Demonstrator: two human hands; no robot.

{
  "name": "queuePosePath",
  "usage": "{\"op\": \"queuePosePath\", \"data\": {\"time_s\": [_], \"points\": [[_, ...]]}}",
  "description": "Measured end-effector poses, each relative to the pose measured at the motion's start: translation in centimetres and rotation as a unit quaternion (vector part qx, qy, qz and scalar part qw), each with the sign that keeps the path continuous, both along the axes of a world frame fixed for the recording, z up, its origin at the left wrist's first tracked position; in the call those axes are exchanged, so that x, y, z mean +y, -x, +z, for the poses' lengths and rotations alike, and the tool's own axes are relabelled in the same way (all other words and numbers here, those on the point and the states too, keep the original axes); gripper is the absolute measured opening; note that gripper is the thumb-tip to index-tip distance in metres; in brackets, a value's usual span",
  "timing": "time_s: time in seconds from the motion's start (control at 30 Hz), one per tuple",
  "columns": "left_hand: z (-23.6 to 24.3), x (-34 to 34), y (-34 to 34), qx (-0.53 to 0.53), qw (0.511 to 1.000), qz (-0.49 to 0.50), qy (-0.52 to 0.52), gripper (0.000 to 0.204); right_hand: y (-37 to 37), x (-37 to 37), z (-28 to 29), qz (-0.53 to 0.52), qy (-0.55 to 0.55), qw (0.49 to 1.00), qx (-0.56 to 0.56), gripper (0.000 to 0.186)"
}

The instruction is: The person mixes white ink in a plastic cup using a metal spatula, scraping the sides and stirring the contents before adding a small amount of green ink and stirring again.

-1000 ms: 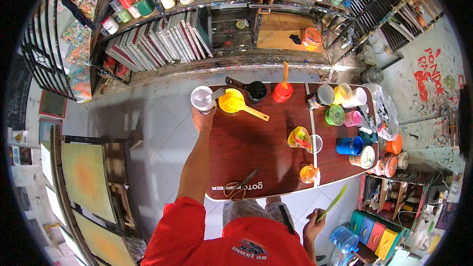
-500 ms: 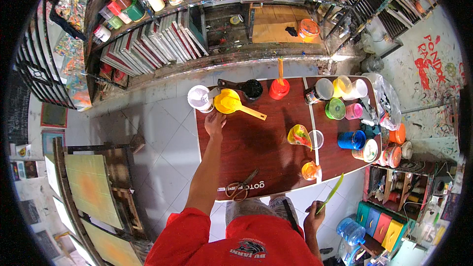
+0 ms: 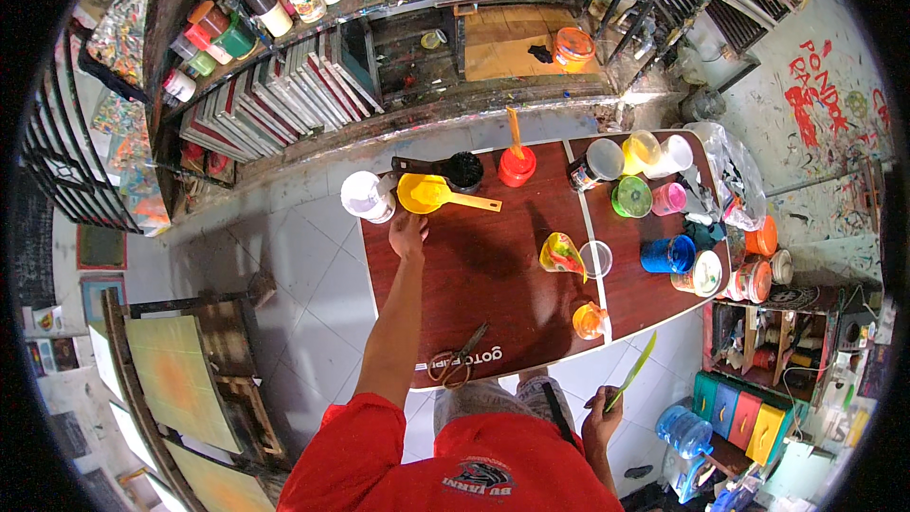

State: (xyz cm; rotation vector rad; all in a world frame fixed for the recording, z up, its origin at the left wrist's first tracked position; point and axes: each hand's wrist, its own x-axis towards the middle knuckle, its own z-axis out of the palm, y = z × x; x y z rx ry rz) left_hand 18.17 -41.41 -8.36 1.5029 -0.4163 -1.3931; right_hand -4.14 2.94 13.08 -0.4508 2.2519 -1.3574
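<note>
My left hand (image 3: 409, 234) is at the far left of the table, its fingers closed against the near side of a yellow paint tub (image 3: 417, 195). A yellow-handled stirrer (image 3: 469, 200) lies across that tub, its handle pointing right. Beside it on the left stands a white paint tub (image 3: 364, 197) with a grey tool at its edge. Behind is a black paint tub (image 3: 464, 171) with a black-handled tool. My right hand (image 3: 600, 414), low near my body off the table edge, grips a slim green spatula (image 3: 633, 370) pointing up and away.
Scissors (image 3: 462, 357) lie at the table's near edge. A red tub (image 3: 517, 166) with an upright stick, a yellow cup (image 3: 562, 254) and an orange tub (image 3: 589, 320) stand on the table (image 3: 455, 275). Blue, green and pink tubs crowd its right end. Leaning screens (image 3: 180, 379) stand left.
The whole view has shifted, moving the table slightly left and up in the picture. My left hand stays by the yellow tub, and my right hand still holds the green spatula.
</note>
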Motion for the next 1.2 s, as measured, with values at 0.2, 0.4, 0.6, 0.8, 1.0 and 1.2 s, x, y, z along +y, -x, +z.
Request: {"op": "queuePosePath", "data": {"time_s": [0.2,0.4,0.6,0.8,1.0,1.2], "points": [[0.2,5.4,0.0,-0.044,0.996,-0.065,-0.036,0.016,0.1,0.1,-0.4,-0.01,0.015,1.0,-0.007,0.015],[2.8,14.8,2.9,-0.226,0.942,-0.241,0.056,0.013,0.5,0.1,-1.1,-0.027,0.016,1.0,0.0,0.016],[6.4,21.5,4.8,-0.381,0.831,-0.38,0.138,0.016,2.2,0.2,0.4,-0.052,0.032,0.997,0.04,0.014],[8.8,25.1,5.3,-0.374,0.83,-0.401,0.101,0.013,6.0,2.6,0.9,-0.039,0.015,0.995,0.089,0.014],[6.0,26.4,5.0,-0.398,0.821,-0.373,0.168,0.012,11.0,3.3,-0.1,-0.047,0.048,0.996,0.064,0.015],[6.0,26.9,7.7,-0.421,0.865,-0.234,0.138,0.012,18.3,2.7,-1.1,0.001,0.065,0.998,0.013,0.02]]}}
